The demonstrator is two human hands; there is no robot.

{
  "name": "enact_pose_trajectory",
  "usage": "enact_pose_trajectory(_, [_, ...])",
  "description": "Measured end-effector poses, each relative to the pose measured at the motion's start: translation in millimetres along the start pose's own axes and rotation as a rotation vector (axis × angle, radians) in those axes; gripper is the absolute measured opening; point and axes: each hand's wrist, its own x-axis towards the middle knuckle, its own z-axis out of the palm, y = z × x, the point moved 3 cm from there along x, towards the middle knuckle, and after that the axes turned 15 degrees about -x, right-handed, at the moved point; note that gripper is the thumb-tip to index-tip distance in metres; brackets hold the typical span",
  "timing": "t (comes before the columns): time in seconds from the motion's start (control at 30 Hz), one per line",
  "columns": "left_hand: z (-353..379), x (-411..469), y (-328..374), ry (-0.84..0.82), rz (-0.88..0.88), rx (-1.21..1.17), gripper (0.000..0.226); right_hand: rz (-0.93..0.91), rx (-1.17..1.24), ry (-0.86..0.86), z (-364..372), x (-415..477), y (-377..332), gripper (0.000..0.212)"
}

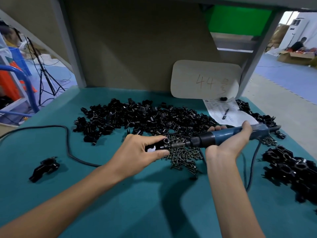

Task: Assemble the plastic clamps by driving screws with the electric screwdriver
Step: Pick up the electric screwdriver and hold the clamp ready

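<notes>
While the bit meets the clamp: left hand (145, 148) pinches a clamp (160, 145) over the screws (183, 155); right hand (229, 141) curls round the electric screwdriver (228, 134)
Done, likely: a cluster of joined clamps (291, 167) at the worktop's (120, 194) right, one lone clamp (45, 168) at left
To do: a large heap of loose parts (145, 117) behind; most of the job, I judge

White card (205, 79) marked "44" stands propped against the brown back panel (137, 48) at the rear of the teal bench (137, 203). Printed sheet (240, 117) lies just below the card, a pen (225, 114) resting on it. Green panel (238, 19) above the card. Black tripod (44, 73) far left of the card; cardboard box (295, 56) and a person (299, 43) far right.
</notes>
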Motion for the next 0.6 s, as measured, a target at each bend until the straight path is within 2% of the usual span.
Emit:
enact_pose_trajectory(0.1, [5,0,-10,0.007,0.015,0.046,0.045,0.003,-0.106,0.115,-8,8,11,0.045])
enact_pose_trajectory(0.3, [15,7,-51,-0.008,-0.165,-0.006,0.053,-0.016,-0.206,0.246,-14,27,41,0.048])
enact_pose_trajectory(0.6, [23,8,-64,0.01,-0.267,-0.094,0.054,-0.113,-0.199,0.22,-4,46,47,0.038])
